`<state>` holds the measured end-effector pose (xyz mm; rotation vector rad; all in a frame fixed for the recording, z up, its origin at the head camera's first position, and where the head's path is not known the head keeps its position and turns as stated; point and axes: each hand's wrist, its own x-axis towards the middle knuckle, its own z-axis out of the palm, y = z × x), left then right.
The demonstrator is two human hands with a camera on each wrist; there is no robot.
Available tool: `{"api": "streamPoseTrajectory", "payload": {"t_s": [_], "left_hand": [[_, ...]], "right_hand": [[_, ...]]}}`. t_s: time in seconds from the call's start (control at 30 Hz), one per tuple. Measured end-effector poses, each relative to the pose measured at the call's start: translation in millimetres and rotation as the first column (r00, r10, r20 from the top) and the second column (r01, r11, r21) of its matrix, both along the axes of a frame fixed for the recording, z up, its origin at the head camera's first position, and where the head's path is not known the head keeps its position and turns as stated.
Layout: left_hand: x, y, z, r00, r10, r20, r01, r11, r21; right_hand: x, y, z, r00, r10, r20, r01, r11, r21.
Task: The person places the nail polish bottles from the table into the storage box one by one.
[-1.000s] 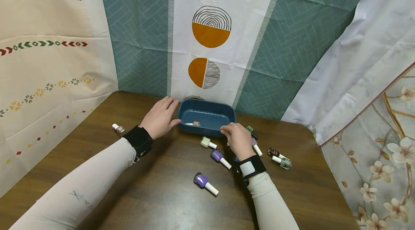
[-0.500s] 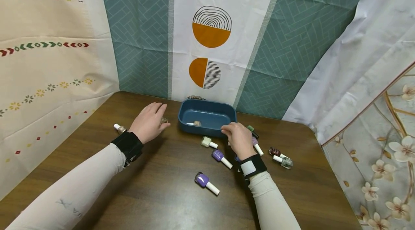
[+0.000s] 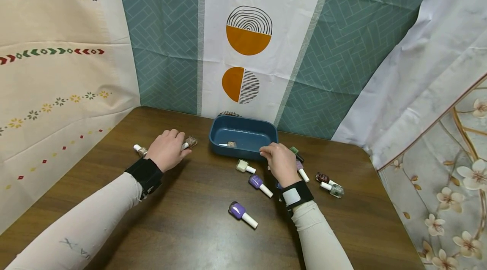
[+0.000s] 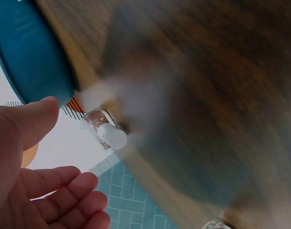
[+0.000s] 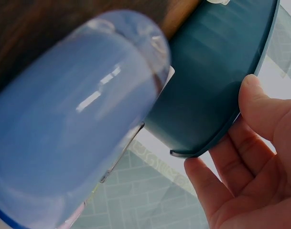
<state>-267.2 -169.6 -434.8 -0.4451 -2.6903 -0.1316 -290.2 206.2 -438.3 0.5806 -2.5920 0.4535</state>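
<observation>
My left hand hovers at the white cap of a brown glitter nail polish bottle, left of a dark blue bin. In the left wrist view that bottle lies beyond the thumb and loosely bent fingers, with a gap between. My right hand pinches the rim at the bin's front right corner. The right wrist view has the thumb on one side of the bin wall and fingers on the other. Inside the bin lies one glitter bottle with a white cap.
Several nail polish bottles lie on the wooden table: purple and pale green in front of the bin, dark red to the right, gold at far left. A blue bottle sits close under the right wrist. Patterned cloths hang behind.
My left hand has moved from the bin's left end leftward and down, beside the brown glitter bottle, which now shows. My right hand keeps its hold on the bin rim.
</observation>
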Motion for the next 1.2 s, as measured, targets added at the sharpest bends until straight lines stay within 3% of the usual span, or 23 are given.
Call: {"api": "streamPoseTrajectory", "payload": {"t_s": [0.27, 0.57, 0.9, 1.2], "left_hand": [[0.0, -1.6, -2.3, 0.999, 0.030, 0.031, -0.029, 0.999, -0.019], [0.4, 2.1, 4.3, 0.989, 0.070, 0.132, -0.067, 0.997, -0.027], [-7.2, 0.2, -0.7, 0.980, 0.093, 0.174, -0.089, 0.996, -0.030], [-18.4, -0.6, -0.2, 0.961, 0.121, 0.250, -0.124, 0.992, -0.006]], "right_hand": [[1.3, -0.1, 0.5, 1.000, 0.002, -0.003, -0.002, 1.000, -0.001], [0.3, 0.2, -0.1, 1.000, 0.007, -0.009, -0.007, 1.000, -0.005], [0.4, -0.4, -1.0, 1.000, 0.021, -0.016, -0.022, 1.000, -0.007], [0.2, -0.2, 0.2, 1.000, 0.010, -0.009, -0.010, 1.000, -0.003]]}}
